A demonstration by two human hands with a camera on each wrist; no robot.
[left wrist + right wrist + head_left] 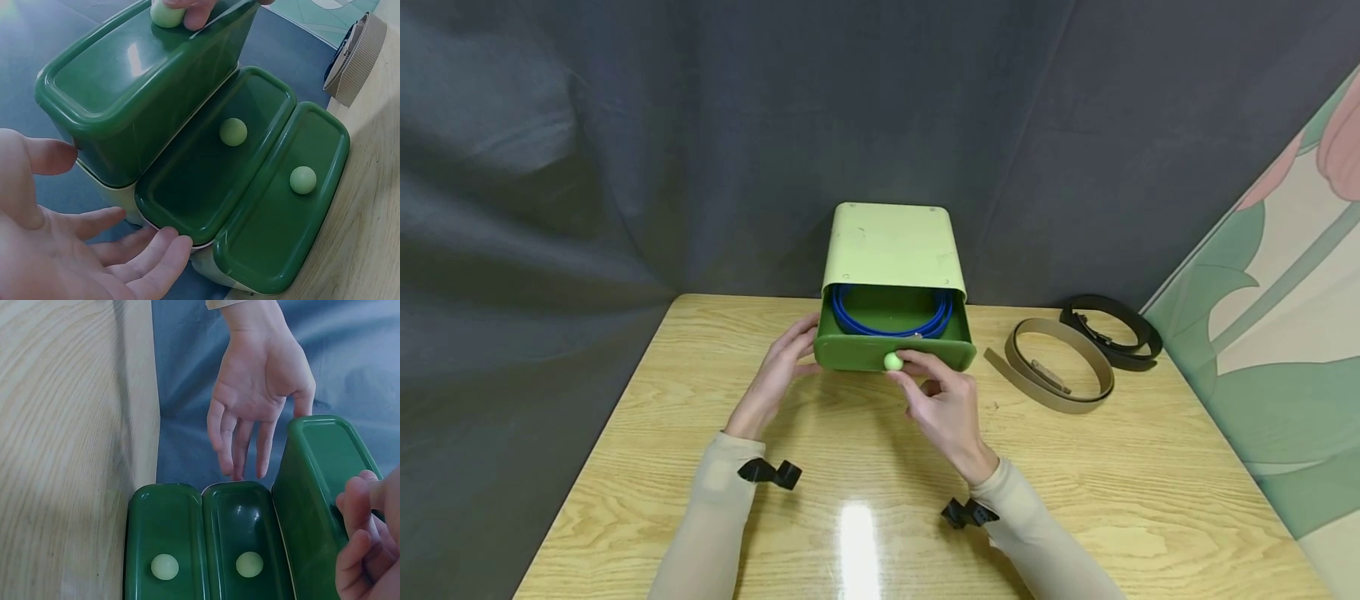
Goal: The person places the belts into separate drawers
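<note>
A small cabinet with a pale green shell [895, 246] and dark green drawers stands at the back of the table. Its top drawer [853, 353] is pulled out, and a coiled blue strap [848, 322] with a small metal piece lies inside. My right hand [946, 406] pinches the drawer's round light green knob [892, 361] between thumb and fingers. At the cabinet's left side is my left hand [778, 371], fingers spread and holding nothing; its thumb is right by the drawer's corner. In the left wrist view, the middle drawer [187, 194] and bottom drawer [269, 237] are closed.
Right of the cabinet lie a coiled tan belt [1063, 400] and, behind it, a coiled black belt [1120, 310]. A dark curtain [880, 100] hangs behind the wooden table [820, 483]. At the right is a flower-patterned panel [1285, 367].
</note>
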